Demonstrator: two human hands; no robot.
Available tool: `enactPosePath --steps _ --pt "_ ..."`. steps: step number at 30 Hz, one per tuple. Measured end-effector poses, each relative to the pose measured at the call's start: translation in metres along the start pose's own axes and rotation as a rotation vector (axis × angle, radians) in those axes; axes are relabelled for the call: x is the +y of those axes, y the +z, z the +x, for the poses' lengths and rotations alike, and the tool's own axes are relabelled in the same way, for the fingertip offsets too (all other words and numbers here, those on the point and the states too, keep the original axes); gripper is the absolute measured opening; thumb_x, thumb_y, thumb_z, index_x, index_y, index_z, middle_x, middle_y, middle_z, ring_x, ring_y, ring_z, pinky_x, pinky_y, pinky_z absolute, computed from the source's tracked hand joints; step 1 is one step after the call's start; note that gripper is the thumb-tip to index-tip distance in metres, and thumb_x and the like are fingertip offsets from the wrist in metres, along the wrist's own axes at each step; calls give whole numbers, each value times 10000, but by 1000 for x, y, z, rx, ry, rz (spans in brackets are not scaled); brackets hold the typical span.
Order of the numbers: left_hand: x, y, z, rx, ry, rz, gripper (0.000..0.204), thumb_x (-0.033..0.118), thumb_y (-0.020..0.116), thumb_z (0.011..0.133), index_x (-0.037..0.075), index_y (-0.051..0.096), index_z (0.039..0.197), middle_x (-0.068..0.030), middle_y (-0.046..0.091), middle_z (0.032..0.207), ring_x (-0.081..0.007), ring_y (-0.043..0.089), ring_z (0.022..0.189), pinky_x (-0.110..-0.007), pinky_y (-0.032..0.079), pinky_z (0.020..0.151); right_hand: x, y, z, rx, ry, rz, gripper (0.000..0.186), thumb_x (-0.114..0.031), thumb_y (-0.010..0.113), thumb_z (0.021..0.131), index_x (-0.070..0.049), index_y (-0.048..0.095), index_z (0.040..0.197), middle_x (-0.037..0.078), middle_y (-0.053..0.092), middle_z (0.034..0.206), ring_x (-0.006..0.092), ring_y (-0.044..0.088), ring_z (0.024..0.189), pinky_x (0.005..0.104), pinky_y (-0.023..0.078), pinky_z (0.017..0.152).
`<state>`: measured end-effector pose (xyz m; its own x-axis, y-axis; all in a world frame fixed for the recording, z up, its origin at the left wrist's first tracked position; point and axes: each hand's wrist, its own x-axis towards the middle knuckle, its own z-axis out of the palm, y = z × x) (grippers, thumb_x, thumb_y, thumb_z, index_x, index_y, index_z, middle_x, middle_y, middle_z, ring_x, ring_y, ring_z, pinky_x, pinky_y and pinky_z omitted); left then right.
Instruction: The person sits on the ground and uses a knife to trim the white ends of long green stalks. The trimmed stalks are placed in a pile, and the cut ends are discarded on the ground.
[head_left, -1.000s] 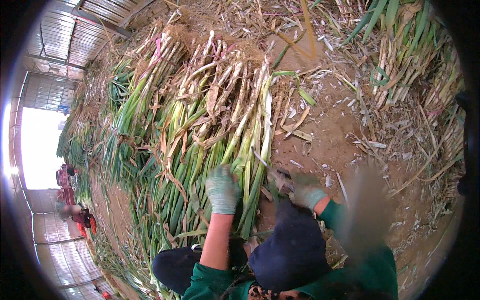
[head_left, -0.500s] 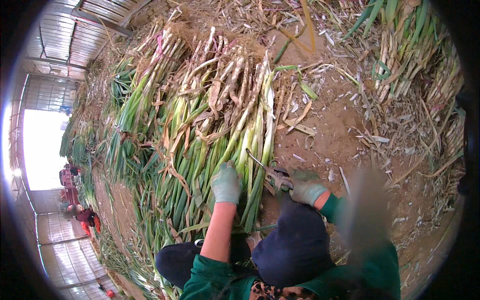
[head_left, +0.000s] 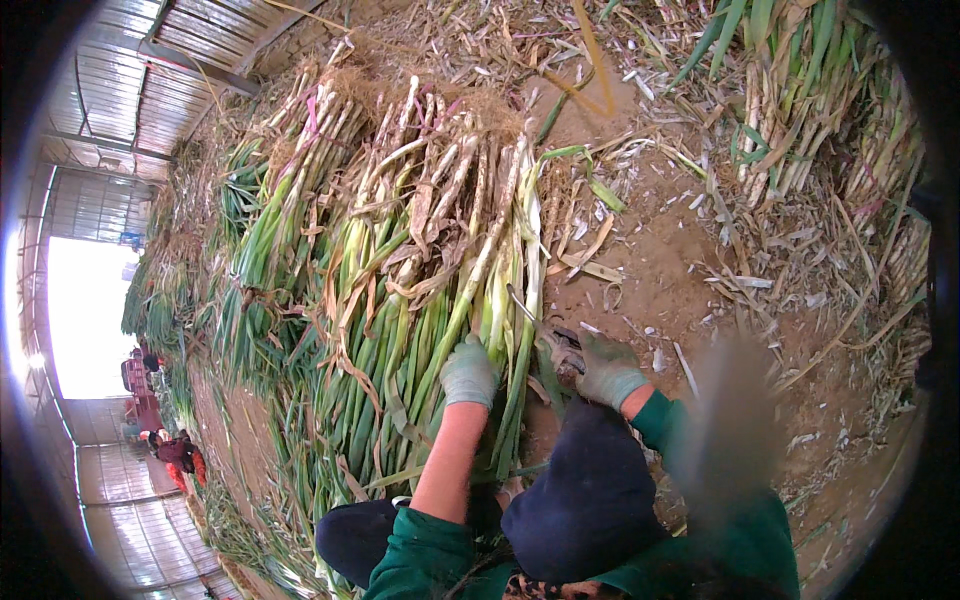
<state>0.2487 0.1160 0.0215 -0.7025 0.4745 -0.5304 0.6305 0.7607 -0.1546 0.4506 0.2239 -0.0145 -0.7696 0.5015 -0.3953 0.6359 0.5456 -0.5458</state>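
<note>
Our left hand (head_left: 468, 372) grips untrimmed leeks (head_left: 440, 270); right hand (head_left: 605, 368) clasps a knife (head_left: 535, 322); most remain.

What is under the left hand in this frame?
The gloved left hand presses on the green stalks of a leek pile lying on the dirt floor. The stalks beneath the palm are covered, as is any ground below the pile.
</note>
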Motion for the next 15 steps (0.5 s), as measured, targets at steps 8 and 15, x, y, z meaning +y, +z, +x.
enactPosePath --steps 8,15 --pt "5 18 -17 14 22 -150 600 371 728 746 16 483 1164 -216 636 1049 -381 639 941 -466 512 797 3 -2 -44 -54 -92 -19 647 -288 642 718 -11 431 1264 222 577 1160 364 569 1067 453 452 908" --pt "5 26 -34 32 60 -190 592 372 709 732 15 498 1154 -222 654 995 -374 645 925 -457 509 803 5 -9 19 63 107 85 566 -275 613 757 -2 458 1228 208 590 1176 358 602 1021 451 474 883"
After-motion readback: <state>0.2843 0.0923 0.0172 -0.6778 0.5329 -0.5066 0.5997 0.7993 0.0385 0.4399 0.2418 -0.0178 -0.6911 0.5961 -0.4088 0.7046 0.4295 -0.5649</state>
